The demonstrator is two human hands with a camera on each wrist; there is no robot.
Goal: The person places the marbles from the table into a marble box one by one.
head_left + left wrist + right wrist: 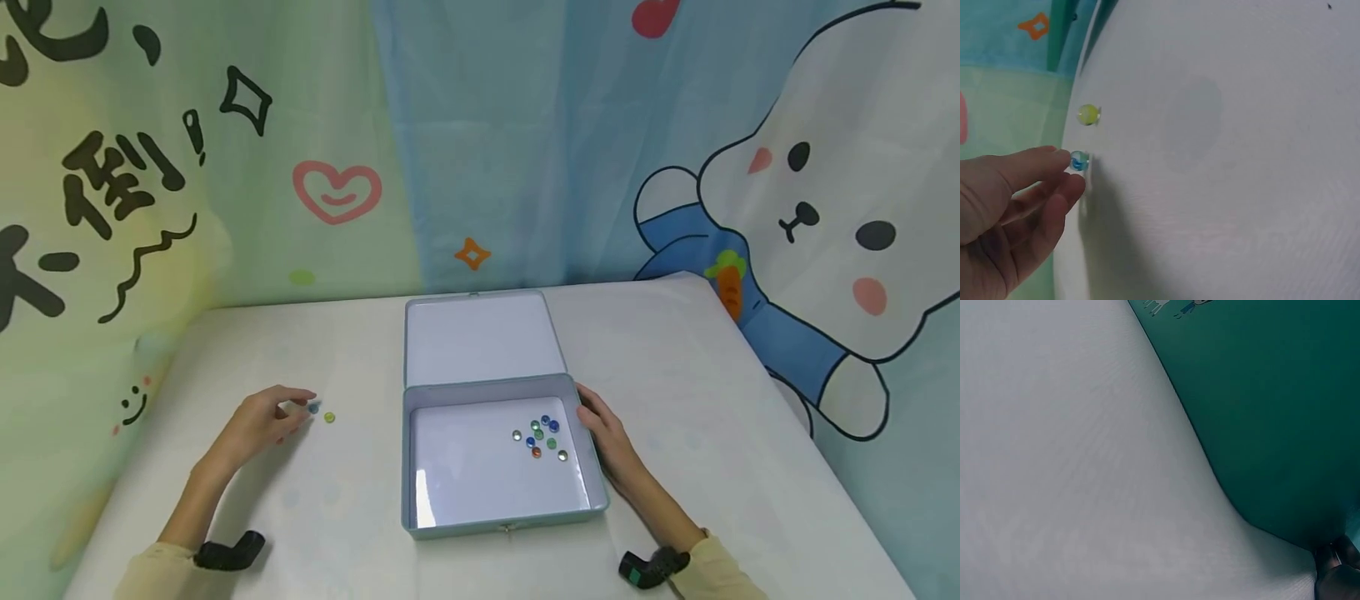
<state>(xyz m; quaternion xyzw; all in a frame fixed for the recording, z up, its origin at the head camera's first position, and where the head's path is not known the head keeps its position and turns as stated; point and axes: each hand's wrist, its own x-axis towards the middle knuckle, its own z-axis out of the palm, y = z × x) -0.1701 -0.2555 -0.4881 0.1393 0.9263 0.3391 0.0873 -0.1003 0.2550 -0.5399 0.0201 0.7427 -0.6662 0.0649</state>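
Observation:
My left hand [258, 423] reaches over the white table left of the box, thumb and fingers bent with a gap between their tips. A clear blue-streaked marble [1079, 160] sits right at those fingertips. A yellow marble [1089, 115] lies just beyond it. With my right hand [611, 442] I hold the right side wall of a hinged grey-green tin box [457, 529], fingertips at its rim. Inside the box several glass marbles [538, 434] in blue, green, orange and clear gather toward the right. In the right wrist view only a few darkened fingers [1338, 581] show at the corner.
The box's lid [480, 337] is folded back flat toward the far edge of the white-covered table [337, 517]. A printed curtain [487, 142] hangs behind the table. Each wrist wears a black camera strap [228, 552].

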